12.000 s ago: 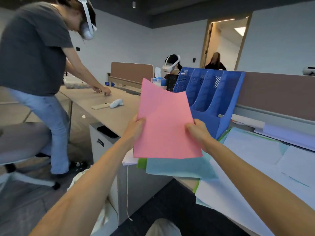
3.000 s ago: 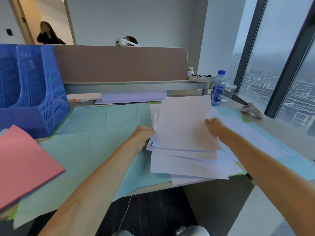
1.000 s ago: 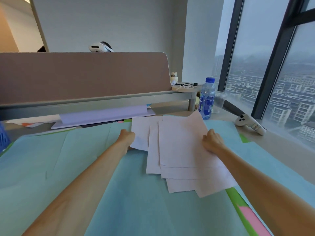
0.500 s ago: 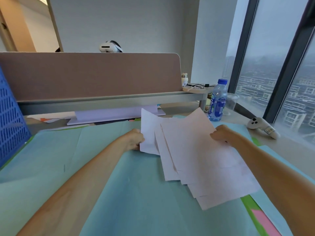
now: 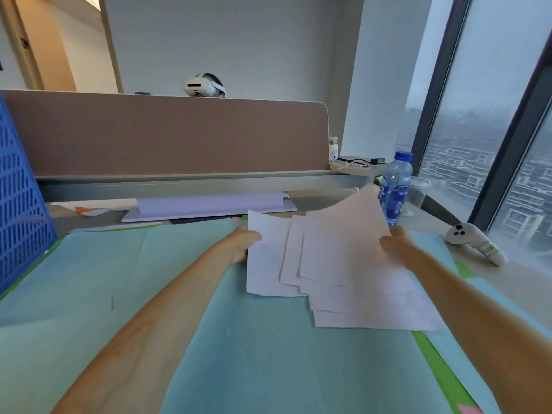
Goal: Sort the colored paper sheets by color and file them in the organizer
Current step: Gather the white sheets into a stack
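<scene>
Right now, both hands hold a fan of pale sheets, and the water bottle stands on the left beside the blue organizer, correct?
Not quite. The head view shows the water bottle on the right, by the window, while the blue organizer is at the left edge. The left hand and right hand do grip the pale sheets.

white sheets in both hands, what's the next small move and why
Probably square up the white sheets first, nudging the edges level. They are fanned out with staggered edges, the left hand gripping one side and the right hand the other. A tidy stack would likely slip more easily into the blue organizer at the left.
</scene>
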`<state>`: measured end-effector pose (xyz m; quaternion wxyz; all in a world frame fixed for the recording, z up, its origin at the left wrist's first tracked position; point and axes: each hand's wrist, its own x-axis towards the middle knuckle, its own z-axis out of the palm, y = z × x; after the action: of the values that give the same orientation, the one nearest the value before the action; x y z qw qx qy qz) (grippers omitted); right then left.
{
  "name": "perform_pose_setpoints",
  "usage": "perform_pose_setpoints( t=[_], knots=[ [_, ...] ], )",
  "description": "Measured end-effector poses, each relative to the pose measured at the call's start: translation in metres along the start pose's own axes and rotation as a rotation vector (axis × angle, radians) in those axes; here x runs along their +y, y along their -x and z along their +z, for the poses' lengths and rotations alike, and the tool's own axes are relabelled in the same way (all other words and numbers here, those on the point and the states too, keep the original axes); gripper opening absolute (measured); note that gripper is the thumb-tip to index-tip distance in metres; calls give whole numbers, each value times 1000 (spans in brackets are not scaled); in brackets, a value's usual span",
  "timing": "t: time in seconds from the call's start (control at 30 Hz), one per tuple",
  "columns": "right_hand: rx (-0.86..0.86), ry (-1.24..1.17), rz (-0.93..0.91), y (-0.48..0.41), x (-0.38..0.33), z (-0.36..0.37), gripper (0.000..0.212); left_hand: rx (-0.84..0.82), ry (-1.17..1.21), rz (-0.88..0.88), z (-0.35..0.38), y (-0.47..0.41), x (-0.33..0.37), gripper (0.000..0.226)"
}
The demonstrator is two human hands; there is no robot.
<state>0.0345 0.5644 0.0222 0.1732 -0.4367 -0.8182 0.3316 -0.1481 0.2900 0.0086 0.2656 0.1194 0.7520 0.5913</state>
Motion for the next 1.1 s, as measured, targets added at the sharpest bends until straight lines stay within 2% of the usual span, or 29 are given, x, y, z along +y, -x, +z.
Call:
perform_pose_setpoints(
  t=[0.07, 0.1, 0.2, 0.23, 0.27, 0.37, 0.47, 0.57, 0.7, 0.77, 0.83, 0.9, 0.97, 1.03, 1.1],
  knots=[
    [-34, -67, -21, -2, -6, 14, 35, 21, -13, 5, 7, -10, -2, 12],
    [-44, -99, -31, -7, -7, 22, 35, 0, -43, 2, 10, -10, -1, 17],
    [-91, -196, -46, 0, -20, 42, 31, -70, -115, 0, 17, -15, -4, 68],
    [-106, -245, -52, 4, -24, 47, 30, -69, -137, 13, 18, -20, -7, 80],
    [-124, -284, -54, 9, -28, 49, 31, -70, -159, 39, 19, -18, -8, 82],
    [-184, -416, -20, 14, -28, 52, 40, -42, -152, 202, 20, -2, -2, 56],
    [-228, -584, -37, 24, -33, 46, 57, 10, -74, 417, 16, 22, 15, 46],
    [-315, -736, -121, 44, -55, 33, 74, 37, 53, 550, 0, 49, 42, 42],
    [-289, -910, -361, 87, -110, 12, 33, 176, 176, 741, -31, 94, 79, 33],
    [-225, -958, -493, 113, -139, 2, 21, 228, 224, 825, -47, 118, 94, 26],
    [-175, -993, -625, 136, -163, -6, 20, 282, 262, 905, -64, 139, 103, 26],
    [-110, -975, -716, 160, -179, -8, 25, 357, 246, 945, -80, 160, 103, 29],
    [-71, -954, -730, 179, -185, -1, 28, 400, 184, 934, -92, 178, 94, 28],
    [-72, -909, -700, 188, -176, 18, 33, 465, 124, 863, -102, 186, 74, 21],
    [-80, -825, -673, 189, -160, 44, 39, 507, 57, 772, -111, 186, 50, 23]
  ],
)
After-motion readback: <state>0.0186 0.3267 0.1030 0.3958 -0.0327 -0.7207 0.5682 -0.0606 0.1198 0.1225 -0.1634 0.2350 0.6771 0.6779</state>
